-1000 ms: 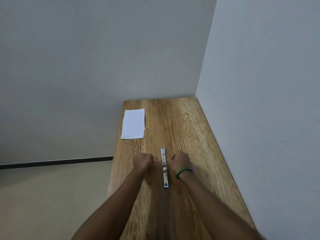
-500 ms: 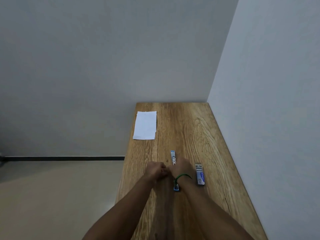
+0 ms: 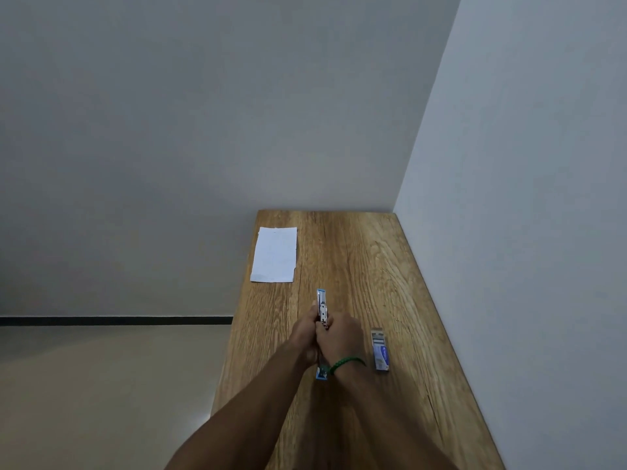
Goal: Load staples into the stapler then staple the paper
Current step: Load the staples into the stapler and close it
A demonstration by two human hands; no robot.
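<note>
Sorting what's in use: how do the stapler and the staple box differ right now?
The stapler is long, thin, opened out and gripped by both hands; the staple box is short, boxy and untouched. The stapler lies mid-table; the staple box sits nearer the right wall. Both lie lengthwise on the wooden table.

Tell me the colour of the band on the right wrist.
Green: a braided-looking wristband on the right wrist, seen in the head view, the only view.

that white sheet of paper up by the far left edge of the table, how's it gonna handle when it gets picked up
The paper lies thin and flat on the table, so it will probably flop and bend if lifted by one edge. It likely weighs almost nothing and may slide when pushed. Being flush with the wood, its edge could be awkward to pinch.
</note>
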